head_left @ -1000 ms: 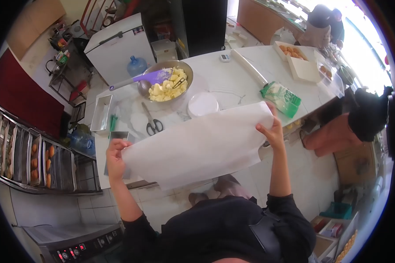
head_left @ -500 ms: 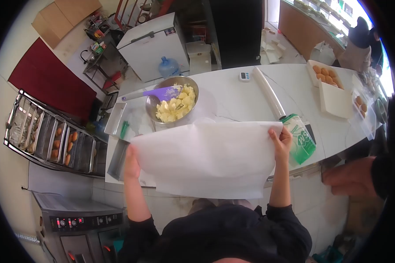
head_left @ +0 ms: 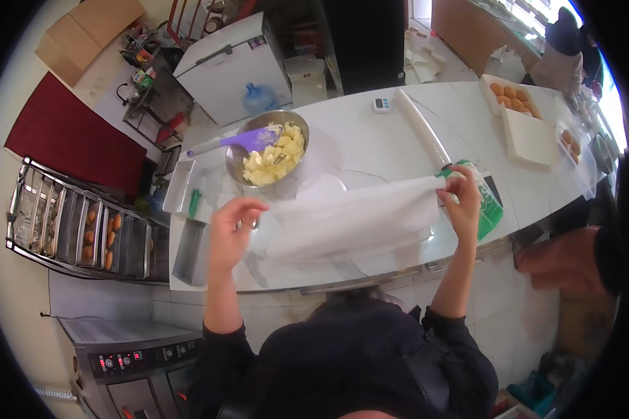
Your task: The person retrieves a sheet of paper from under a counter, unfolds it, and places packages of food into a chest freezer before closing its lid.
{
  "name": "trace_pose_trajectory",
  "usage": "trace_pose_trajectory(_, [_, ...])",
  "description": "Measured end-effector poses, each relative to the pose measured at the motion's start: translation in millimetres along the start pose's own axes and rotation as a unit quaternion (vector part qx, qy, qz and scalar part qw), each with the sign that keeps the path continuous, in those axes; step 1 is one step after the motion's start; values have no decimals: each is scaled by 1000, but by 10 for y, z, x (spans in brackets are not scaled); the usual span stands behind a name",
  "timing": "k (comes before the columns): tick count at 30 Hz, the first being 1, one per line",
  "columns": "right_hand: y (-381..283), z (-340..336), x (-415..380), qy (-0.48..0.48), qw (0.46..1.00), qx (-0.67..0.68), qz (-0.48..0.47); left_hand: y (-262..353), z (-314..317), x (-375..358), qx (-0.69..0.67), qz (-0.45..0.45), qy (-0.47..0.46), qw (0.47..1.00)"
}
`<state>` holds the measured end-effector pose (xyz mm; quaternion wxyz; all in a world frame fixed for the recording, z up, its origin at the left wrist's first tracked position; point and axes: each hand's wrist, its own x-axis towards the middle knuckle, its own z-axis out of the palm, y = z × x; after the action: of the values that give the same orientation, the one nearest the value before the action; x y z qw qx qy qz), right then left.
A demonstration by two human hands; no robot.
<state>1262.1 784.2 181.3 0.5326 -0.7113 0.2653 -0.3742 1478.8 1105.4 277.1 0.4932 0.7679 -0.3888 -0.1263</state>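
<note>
A large sheet of white paper point(head_left: 356, 220) hangs blurred over the front edge of the marble-patterned table point(head_left: 360, 152). My right hand point(head_left: 461, 197) pinches its upper right corner, beside a green and white bag point(head_left: 490, 211). At the sheet's left end, my left hand point(head_left: 236, 220) has its fingers bent and pressed towards the paper's corner. Behind that hand stands a steel bowl point(head_left: 236, 165) with pale yellow chunks point(head_left: 279, 157) and a purple spatula point(head_left: 248, 140). A round white item point(head_left: 321, 187) lies partly under the sheet.
Two metal pans, one empty point(head_left: 180, 187) and one darker point(head_left: 191, 253), lie at the table's left. A timer point(head_left: 381, 105), a plastic wrap roll point(head_left: 424, 129) and a box of buns point(head_left: 514, 99) are farther back. Another person's arm point(head_left: 559, 258) is at the right.
The sheet has moved up and away over the table, its lower edge lifted and folded back. Both hands have risen, the right one farther right. The camera view has shifted slightly.
</note>
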Motion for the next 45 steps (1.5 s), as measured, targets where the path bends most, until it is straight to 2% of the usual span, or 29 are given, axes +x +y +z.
trace_pose_trajectory(1, [-146,61,-20,-11,999,-39,-8,-19,97,-18,63,27,-53,996])
trace_pose_trajectory(4, [-267,83,-105,-74,989,-60,-110,-124,399,-132,233,110,-140,956])
trace_pose_trajectory(5, [-263,105,-164,-72,993,35,-90,-231,465,-167,223,110,-130,960])
trace_pose_trajectory(7, [-327,77,-265,-129,979,97,-124,-543,598,-251,205,109,-115,966])
trace_pose_trajectory(10, [-518,59,-356,-215,949,173,-152,-711,710,-258,101,109,-98,984])
trace_pose_trajectory(11, [-586,66,-383,-244,937,195,-157,-721,718,-243,88,125,-123,980])
trace_pose_trajectory(13, [-707,97,-389,-281,929,170,-172,-524,685,-184,62,154,-173,971])
trace_pose_trajectory(16, [-955,206,-338,-298,930,66,-205,-367,653,-127,-31,123,-271,954])
trace_pose_trajectory(17, [-1045,251,-315,-297,930,20,-218,-333,641,-116,-35,115,-257,959])
trace_pose_trajectory(19, [-1200,342,-289,-309,935,-56,-166,-269,625,-95,-41,101,-227,968])
trace_pose_trajectory(21, [-1164,343,-200,-290,939,-138,-123,-178,670,36,27,191,-88,977])
trace_pose_trajectory(22, [-1177,325,-138,-223,950,-154,-156,-113,701,124,60,233,-16,970])
trace_pose_trajectory(25, [-1340,255,-94,-49,947,-182,-261,233,766,410,40,335,113,935])
trace_pose_trajectory(28, [-1584,121,-416,74,898,-166,-402,473,722,417,88,516,196,829])
trace_pose_trajectory(31, [-1432,107,-719,80,864,-136,-478,350,762,170,87,565,207,794])
trace_pose_trajectory(32, [-1335,133,-833,72,868,-139,-471,251,775,52,93,576,203,786])
trace_pose_trajectory(34, [-1107,126,-1118,-20,905,-166,-391,-162,887,-165,79,548,172,815])
trace_pose_trajectory(36, [-838,190,-1316,-82,933,-179,-302,-596,1065,-429,77,476,126,867])
trace_pose_trajectory(40, [124,283,-1655,-163,934,-267,-172,-1397,1291,-822,97,364,1,926])
trace_pose_trajectory(43, [654,315,-1772,-182,943,-267,-80,-1681,1351,-1009,114,286,-96,947])
trace_pose_trajectory(45, [773,295,-1752,-173,946,-273,-34,-1738,1400,-1065,127,270,-117,947])
